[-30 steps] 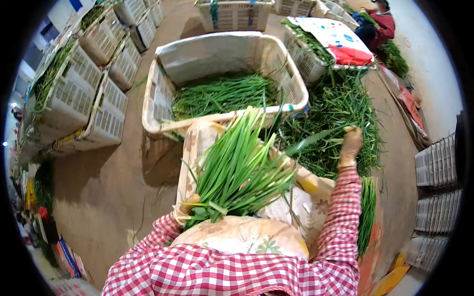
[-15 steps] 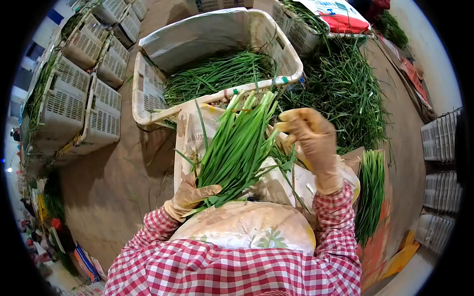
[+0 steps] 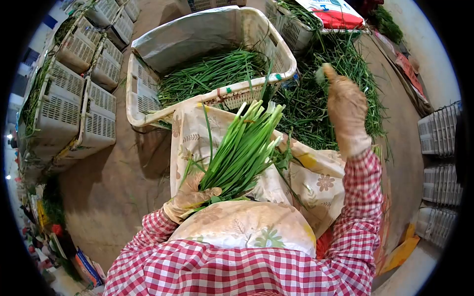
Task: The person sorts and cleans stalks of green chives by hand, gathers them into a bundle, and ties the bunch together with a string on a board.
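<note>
My left hand, in a tan glove, is closed round the lower end of a bunch of long green stalks. The bunch leans up and away over the patterned apron cloth on my lap, its pale ends pointing toward the basket. My right hand, also gloved, is raised over the loose pile of greens on the right. Its fingers are pressed together near a small, blurred greenish bit that I cannot make out clearly.
A white basket lined with plastic holds more stalks in front of me. Crates are stacked at the left and more crates at the right. A red and white sack lies on a crate behind the pile.
My right hand went from the pile to beside the bunch, then back up and right over the pile. The bunch has turned more upright in my left hand. The view has tilted down.
</note>
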`<state>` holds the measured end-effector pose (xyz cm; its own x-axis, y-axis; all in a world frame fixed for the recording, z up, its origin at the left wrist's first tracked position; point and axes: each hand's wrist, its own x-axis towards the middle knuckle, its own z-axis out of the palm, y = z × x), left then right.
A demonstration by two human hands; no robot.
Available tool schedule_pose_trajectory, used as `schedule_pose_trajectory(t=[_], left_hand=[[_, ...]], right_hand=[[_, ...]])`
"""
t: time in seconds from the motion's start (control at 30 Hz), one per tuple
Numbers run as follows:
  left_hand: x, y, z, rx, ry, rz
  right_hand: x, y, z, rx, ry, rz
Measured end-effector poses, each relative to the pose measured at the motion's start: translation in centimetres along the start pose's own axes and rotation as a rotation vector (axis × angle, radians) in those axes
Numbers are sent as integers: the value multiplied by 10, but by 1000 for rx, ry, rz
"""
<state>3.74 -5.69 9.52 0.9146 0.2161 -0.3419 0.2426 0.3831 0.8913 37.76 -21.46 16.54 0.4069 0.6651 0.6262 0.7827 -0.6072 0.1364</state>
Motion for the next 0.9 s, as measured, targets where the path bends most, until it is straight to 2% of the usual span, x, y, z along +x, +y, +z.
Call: schedule_pose_trajectory(t=[0.03,0.1,0.13,0.2,0.23,0.27,0.33,0.37,0.4,0.43,0.47,0.53,0.57,0.6,0.63,0.7,0.73,0.77,0.8,0.87,0.9], left_hand=[[1,-2,-1,36,-5,-2],[3,-3,-2,163,-15,4],[4,-3,-2,290,-25,15],[3,8,7,265,-30,15],[3,12,11,231,-22,24],[3,11,7,229,-13,28],[3,9,-6,509,-57,68],[3,12,-1,187,-41,-39],[3,14,1,184,-38,-38],[5,17,3,113,-64,-41],[6,21,5,42,-91,-44],[6,25,8,-7,-92,-61],[5,21,4,-34,-38,-119],[3,14,-2,-62,19,-181],[3,4,-8,-27,9,-121],[4,-7,-16,31,44,-78],[4,-12,-18,87,84,-30],[3,-18,-19,27,102,-31],[3,-23,-20,-32,121,-30],[2,-45,-45,-73,144,-130],[5,-47,-53,-179,23,-119]], right_hand=[[-5,-15,0,355,-58,-40],[-15,-61,-15,601,-115,-139],[-16,-83,-25,491,-114,-201],[-23,-101,-14,492,-233,-178],[-32,-103,-5,623,-255,-140],[-34,-109,-12,671,-184,-158],[-44,-111,-24,787,-295,-176],[-48,-110,-35,1124,-562,-63],[-48,-108,-49,1449,-837,66],[-44,-105,-61,1535,-985,11],[-48,-107,-65,1678,-969,3],[-40,-90,-69,1756,-1317,-233],[-42,-88,-64,1934,-655,-404],[-41,-73,-57,2041,-384,-450],[-40,-59,-49,2107,-99,-497],[-39,4,-53,1845,-223,47],[-37,12,-50,1459,-144,355],[-36,21,-47,1107,-164,658],[-36,21,-30,794,-124,820],[-44,16,-17,1043,-187,874],[-48,13,-17,1207,-359,901]])
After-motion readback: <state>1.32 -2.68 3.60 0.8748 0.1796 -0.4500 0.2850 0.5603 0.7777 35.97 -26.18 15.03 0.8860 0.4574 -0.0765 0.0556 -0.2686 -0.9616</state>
